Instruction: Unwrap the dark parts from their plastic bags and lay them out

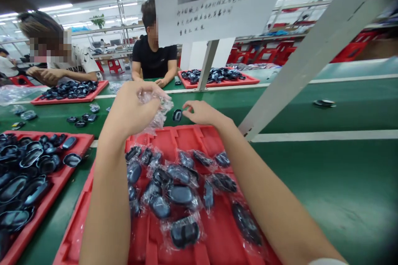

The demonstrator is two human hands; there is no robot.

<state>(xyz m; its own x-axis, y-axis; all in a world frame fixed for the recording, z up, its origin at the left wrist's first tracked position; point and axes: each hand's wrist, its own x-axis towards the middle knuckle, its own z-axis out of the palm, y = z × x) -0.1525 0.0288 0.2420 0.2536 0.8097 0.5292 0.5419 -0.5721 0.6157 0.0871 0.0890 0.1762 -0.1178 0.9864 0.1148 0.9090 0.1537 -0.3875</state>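
Observation:
My left hand (137,105) is closed around crumpled clear plastic bags (157,116) above the back edge of a red tray (219,215). Just to the right, a small dark oval part (177,115) is over the green belt, beside the fingertips of my right hand (199,112). Those fingers are curled with thumb and index apart, and nothing shows between them. Under my arms, the red tray holds several dark blue oval parts (180,194) wrapped in clear plastic.
A second red tray (66,180) at left holds many unwrapped dark parts. A white slanted post (298,62) rises at right, and a paper sign (217,12) hangs ahead. Two people sit across the green belt (289,112) near more red trays.

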